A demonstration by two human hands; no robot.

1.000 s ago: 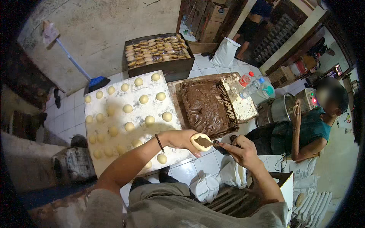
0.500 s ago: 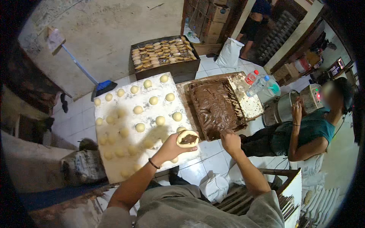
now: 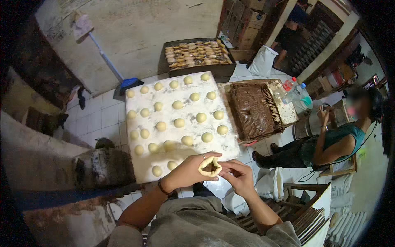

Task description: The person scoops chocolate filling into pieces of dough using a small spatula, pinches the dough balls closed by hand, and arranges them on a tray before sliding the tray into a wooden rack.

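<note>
My left hand (image 3: 190,169) is wrapped around a piece of dough (image 3: 202,171), cupped into a pouch. Dark brown chocolate-like filling (image 3: 211,167) shows through its opening. At the pouch's right rim, my right hand (image 3: 238,176) pinches the edge with thumb and fingers. Beyond both hands lies a flour-dusted white board (image 3: 164,138), on which several round pale dough balls (image 3: 179,122) sit in loose rows. To the board's right is a tray of brown filling (image 3: 253,111), its surface smeared and ridged. A small red thing (image 3: 249,143) pokes out at that tray's near edge.
A dark box of filled buns (image 3: 197,55) stands behind the board. Plastic bottles (image 3: 289,84) and a lidded tub (image 3: 303,103) are beyond the filling tray. A co-worker (image 3: 335,140) stands at right, another person farther back. A blue broom (image 3: 111,66) leans on the wall.
My right hand has left the filling tray and come to the dough's rim. My left hand has lowered slightly, and the dough's opening is drawn narrower. The view has shifted.
</note>
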